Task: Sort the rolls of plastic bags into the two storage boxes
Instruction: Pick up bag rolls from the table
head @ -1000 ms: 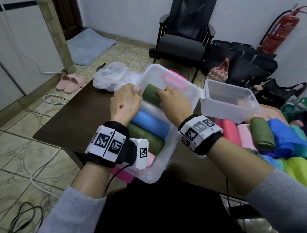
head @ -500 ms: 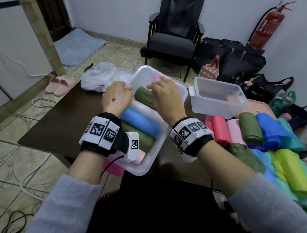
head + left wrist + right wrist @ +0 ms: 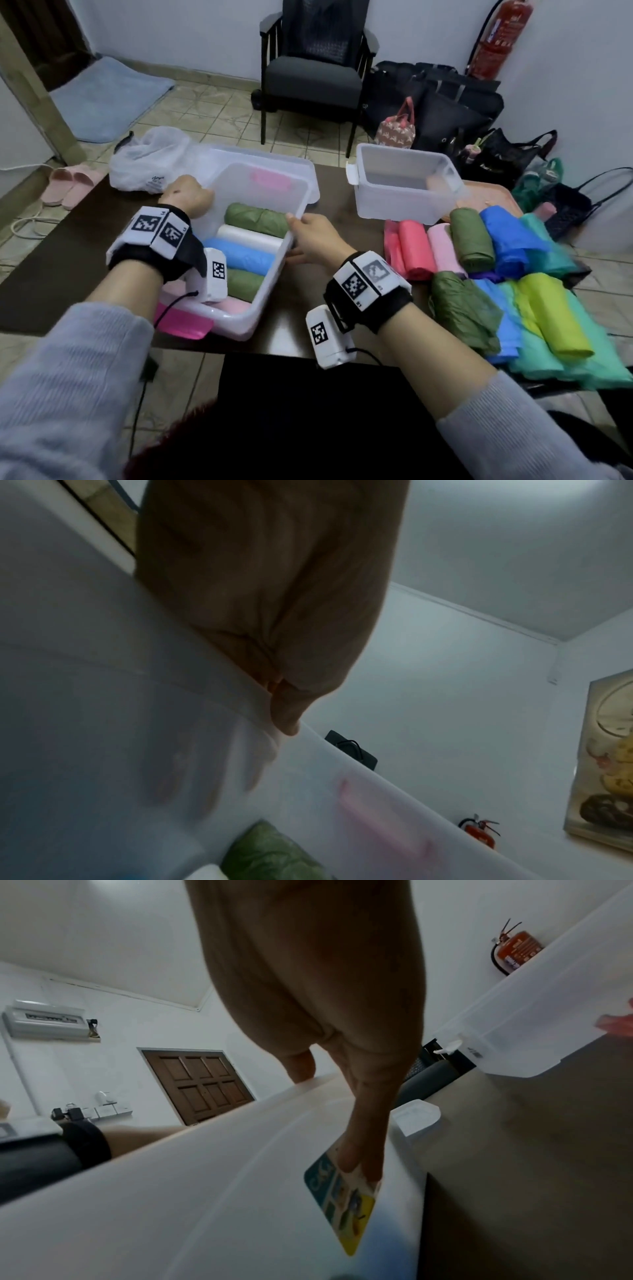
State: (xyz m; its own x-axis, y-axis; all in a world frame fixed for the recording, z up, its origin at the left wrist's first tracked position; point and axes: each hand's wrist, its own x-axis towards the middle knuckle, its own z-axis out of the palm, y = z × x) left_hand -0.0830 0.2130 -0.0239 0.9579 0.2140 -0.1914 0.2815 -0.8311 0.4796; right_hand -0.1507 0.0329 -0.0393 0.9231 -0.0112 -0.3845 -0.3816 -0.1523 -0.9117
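Note:
The left storage box (image 3: 236, 320), translucent with pink latches, holds a row of rolls: green (image 3: 257, 219), white (image 3: 250, 238), blue (image 3: 239, 257), green (image 3: 245, 282) and pink. My left hand (image 3: 186, 200) grips its left wall (image 3: 103, 723), thumb outside and fingers inside above the far green roll (image 3: 270, 853). My right hand (image 3: 308, 240) holds the right wall (image 3: 171, 1191), thumb on the rim and fingers down the outside on a label (image 3: 346, 1199). The second storage box (image 3: 394, 205) stands empty to the right. Loose rolls lie right of it, red (image 3: 414, 246), green (image 3: 471, 240), blue (image 3: 507, 240), yellow-green (image 3: 551, 315).
A white plastic bag (image 3: 147, 161) lies at the table's far left corner. A pink tray (image 3: 493, 195) sits behind the loose rolls. Beyond the table stand a dark chair (image 3: 315, 75), several bags on the floor (image 3: 445, 102) and a fire extinguisher (image 3: 496, 37).
My right hand has left the far green roll inside the box and moved back to the box's right wall. My left hand has stayed on the left wall.

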